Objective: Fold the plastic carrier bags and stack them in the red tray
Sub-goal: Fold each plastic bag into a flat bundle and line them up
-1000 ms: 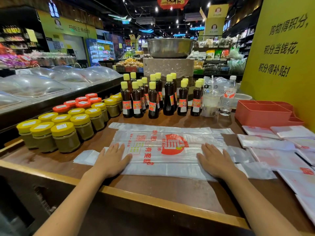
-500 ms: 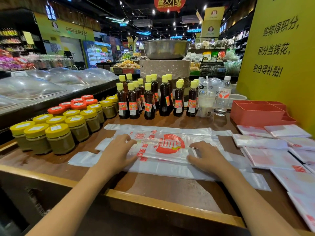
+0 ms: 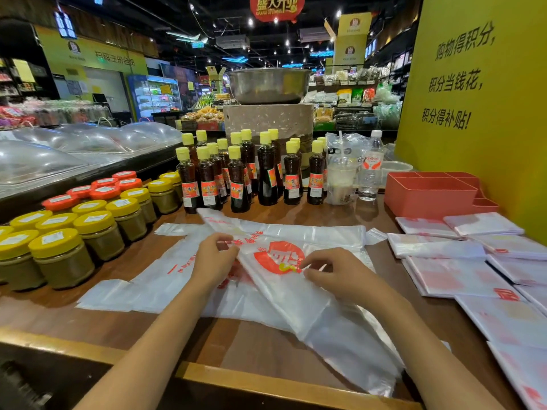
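Both my hands are on the top carrier bag (image 3: 284, 261). My left hand (image 3: 214, 261) has thumb and fingers pinched together on the film at the bag's left part, just by the red print. My right hand (image 3: 334, 272) does the same at the edge of the red logo, fingertips closed on a thin pinch of plastic. Between the two pinches the sheet rises off the wooden counter (image 3: 225, 341) and hangs at a slant, one end trailing toward me past my right wrist, the other running away beyond my left fingers toward the dark sauce bottles (image 3: 236, 179).

Why a pinch and not a flat palm: the film is slick and clings to the bag beneath (image 3: 154, 285), which lies flat under and left of my left hand. Gripping only the top layer should part the two.

The red tray (image 3: 432, 193) stands well beyond my right hand, against the yellow wall, its near compartment facing me; I can't see into it. Between it and my right hand lie folded bags (image 3: 455, 273) in flat rectangles, not yet stacked.

Left of my left hand, jars with yellow lids (image 3: 59, 255) crowd the counter, so I judge the fold must happen in the bare patch before me.
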### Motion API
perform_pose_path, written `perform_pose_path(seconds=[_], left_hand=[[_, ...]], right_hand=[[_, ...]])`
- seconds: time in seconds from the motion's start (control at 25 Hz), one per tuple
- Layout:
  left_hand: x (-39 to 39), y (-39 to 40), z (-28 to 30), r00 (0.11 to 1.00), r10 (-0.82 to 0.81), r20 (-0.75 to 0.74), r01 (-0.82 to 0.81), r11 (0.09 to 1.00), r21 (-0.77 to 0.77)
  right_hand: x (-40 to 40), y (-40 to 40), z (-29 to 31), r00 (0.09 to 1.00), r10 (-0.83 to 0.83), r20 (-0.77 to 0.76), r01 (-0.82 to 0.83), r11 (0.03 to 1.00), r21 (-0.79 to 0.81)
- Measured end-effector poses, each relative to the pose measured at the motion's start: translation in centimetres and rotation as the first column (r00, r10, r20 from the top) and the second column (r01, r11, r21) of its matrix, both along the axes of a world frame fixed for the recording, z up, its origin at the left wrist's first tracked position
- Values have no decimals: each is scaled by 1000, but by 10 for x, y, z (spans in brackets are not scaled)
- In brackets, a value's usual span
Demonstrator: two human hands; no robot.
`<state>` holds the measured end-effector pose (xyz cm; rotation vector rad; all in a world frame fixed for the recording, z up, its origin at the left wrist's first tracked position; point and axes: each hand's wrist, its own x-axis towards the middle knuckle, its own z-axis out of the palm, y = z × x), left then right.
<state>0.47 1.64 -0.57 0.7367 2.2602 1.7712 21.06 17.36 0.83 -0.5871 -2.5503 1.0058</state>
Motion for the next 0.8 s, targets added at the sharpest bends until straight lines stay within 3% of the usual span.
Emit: perform_pose_path(seconds=[0.12, 0.28, 0.4, 0.48, 0.56, 0.64, 0.8], left_hand=[[5, 18, 6, 995, -51, 88, 52, 999, -8], [14, 41, -1, 975, -205, 89, 207, 978, -17], [14, 43, -3, 951, -248, -183, 218, 961, -171], [4, 34, -3, 856, -311, -413, 189, 932, -309], [-3, 12, -5, 727, -469, -502, 225, 853, -472], [-3, -10, -14, 644, -600, -474, 287, 765, -577], [3, -26, -22, 655, -650, -385, 395, 729, -559]], right_hand=[[1, -5, 5, 991, 127, -49, -133, 979, -156], [-1, -1, -1, 990, 138, -11, -138, 990, -39], [-1, 1, -11, 992, 123, 40, -123, 992, 3], [0, 4, -16, 990, 121, 68, -125, 991, 56], [-2, 5, -18, 984, 156, 91, -167, 978, 128], [-4, 3, -17, 977, 200, 78, -211, 961, 178], [-9, -2, -18, 973, 214, 87, -230, 935, 269]])
